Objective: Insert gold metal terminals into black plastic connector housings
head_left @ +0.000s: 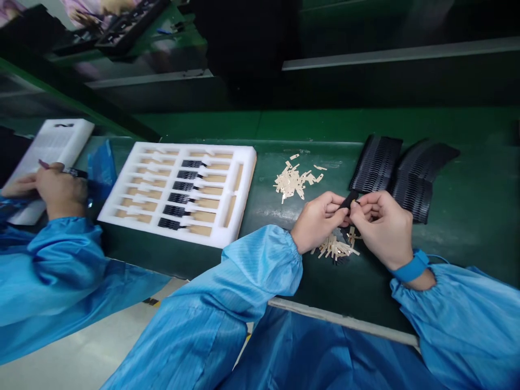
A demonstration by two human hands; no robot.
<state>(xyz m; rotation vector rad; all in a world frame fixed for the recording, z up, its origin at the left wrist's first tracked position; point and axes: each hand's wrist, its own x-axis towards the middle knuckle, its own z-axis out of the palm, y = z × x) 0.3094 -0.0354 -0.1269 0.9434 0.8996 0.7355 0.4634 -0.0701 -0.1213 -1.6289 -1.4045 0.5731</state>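
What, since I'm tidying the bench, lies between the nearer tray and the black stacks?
In the head view, a pile of pale tabs lies between the nearer tray and the black stacks; the left hand is also partly there.

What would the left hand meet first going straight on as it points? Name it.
Most likely the right hand, just ahead of the left hand at the same small black part; whether the two hands touch is unclear.

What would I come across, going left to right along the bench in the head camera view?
A co-worker's hand → blue plastic → white slotted tray → upper pile of pale pieces → left hand → black piece at the fingertips → right hand → rightmost black ridged stack.
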